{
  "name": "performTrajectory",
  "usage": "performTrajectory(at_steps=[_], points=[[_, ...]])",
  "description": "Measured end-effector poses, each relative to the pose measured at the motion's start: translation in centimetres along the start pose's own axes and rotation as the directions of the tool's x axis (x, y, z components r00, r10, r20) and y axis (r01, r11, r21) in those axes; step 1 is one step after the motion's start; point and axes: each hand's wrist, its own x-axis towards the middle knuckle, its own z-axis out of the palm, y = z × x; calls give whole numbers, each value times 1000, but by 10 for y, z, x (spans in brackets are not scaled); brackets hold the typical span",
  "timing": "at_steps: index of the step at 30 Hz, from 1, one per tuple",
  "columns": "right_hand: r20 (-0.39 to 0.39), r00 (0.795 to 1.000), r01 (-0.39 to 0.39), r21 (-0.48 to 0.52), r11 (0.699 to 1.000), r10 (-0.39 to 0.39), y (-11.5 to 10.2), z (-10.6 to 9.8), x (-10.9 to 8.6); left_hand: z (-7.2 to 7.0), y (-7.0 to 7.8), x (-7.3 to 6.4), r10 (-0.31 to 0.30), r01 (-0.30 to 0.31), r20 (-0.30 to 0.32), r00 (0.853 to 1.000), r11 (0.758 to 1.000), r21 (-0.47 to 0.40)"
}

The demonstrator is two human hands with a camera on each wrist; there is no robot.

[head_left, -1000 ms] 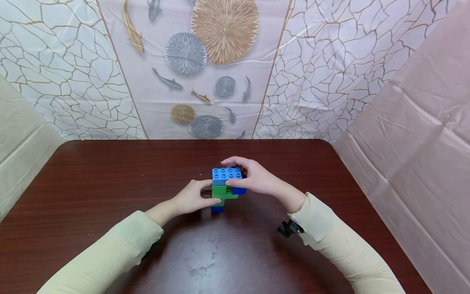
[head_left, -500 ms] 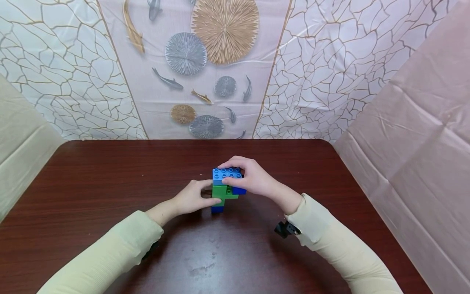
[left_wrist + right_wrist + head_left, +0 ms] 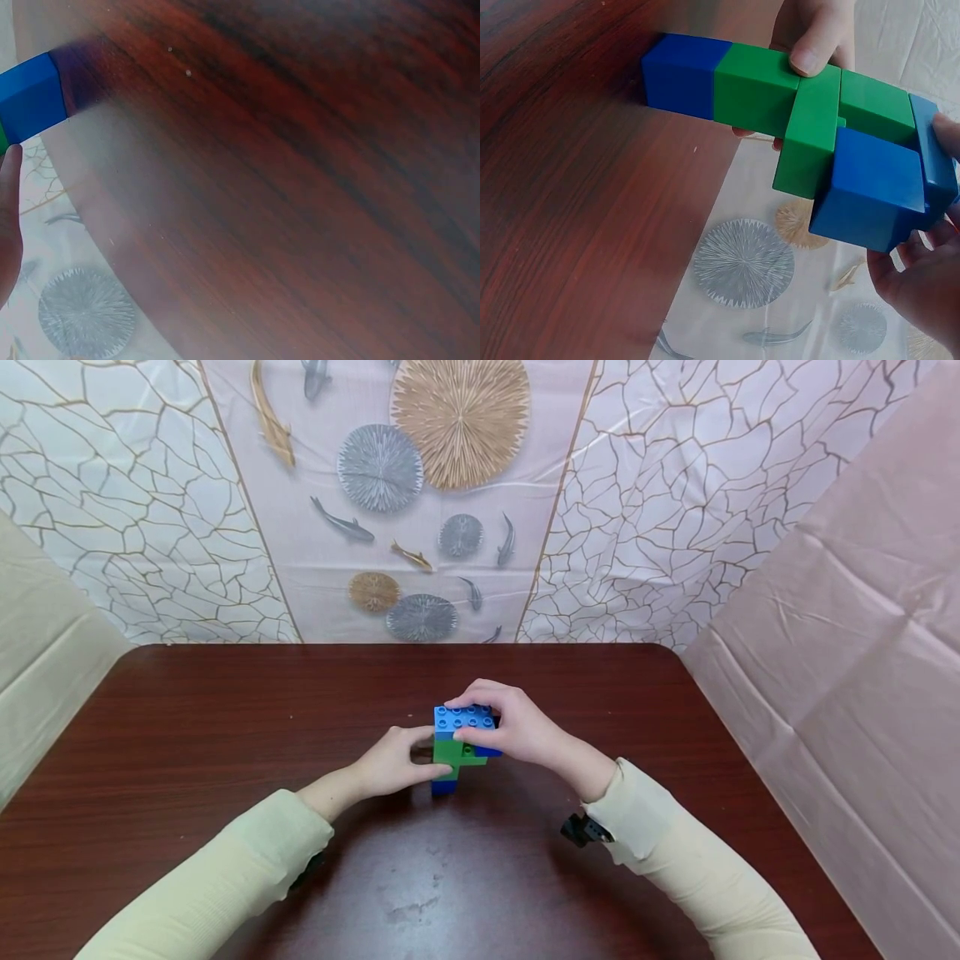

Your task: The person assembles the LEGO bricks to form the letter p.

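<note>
A stack of toy building bricks stands on the table at centre in the head view. At its foot is a dark blue brick (image 3: 443,787), with green bricks (image 3: 446,754) above. A flatter green brick (image 3: 808,142) juts sideways and a second dark blue brick (image 3: 874,184) sits on its outer end. Across the top lies a light blue studded brick (image 3: 448,719). My left hand (image 3: 392,765) pinches the green part between thumb and fingers. My right hand (image 3: 522,725) grips the light blue brick from the right, thumb in front and fingers behind. The left wrist view shows only one fingertip beside the lowest blue brick (image 3: 34,97).
The dark red-brown wooden table (image 3: 225,710) has a glossy surface with scuff marks near the front. A patterned curtain (image 3: 420,527) hangs along its back edge, and pale cloth (image 3: 847,652) stands at the right side. A black wrist camera (image 3: 585,829) hangs under the right sleeve.
My right hand has slid a little to the left over the light blue brick, whose top now sits slightly lower. The left hand has kept its place.
</note>
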Motion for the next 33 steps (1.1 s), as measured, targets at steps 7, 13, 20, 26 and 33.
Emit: performTrajectory(at_steps=[7, 13, 20, 26, 33], points=[[1, 1000, -8, 13, 1000, 7, 4, 1, -1, 0, 1, 0, 2, -2, 6, 1000, 1000, -2], [47, 998, -50, 44, 998, 48, 4, -5, -5, -1, 2, -1, -8, 8, 13, 1000, 1000, -8], [-5, 997, -76, 24, 997, 76, 13, -14, -16, -1, 3, 0, -28, 28, 18, 999, 1000, -13], [-37, 995, -95, 60, 994, 97, 20, -17, -21, -1, 3, 0, -46, 47, 22, 999, 999, -14], [-47, 992, -116, 63, 991, 119, 22, -15, -22, -2, 5, 0, -50, 50, 23, 998, 999, -18]])
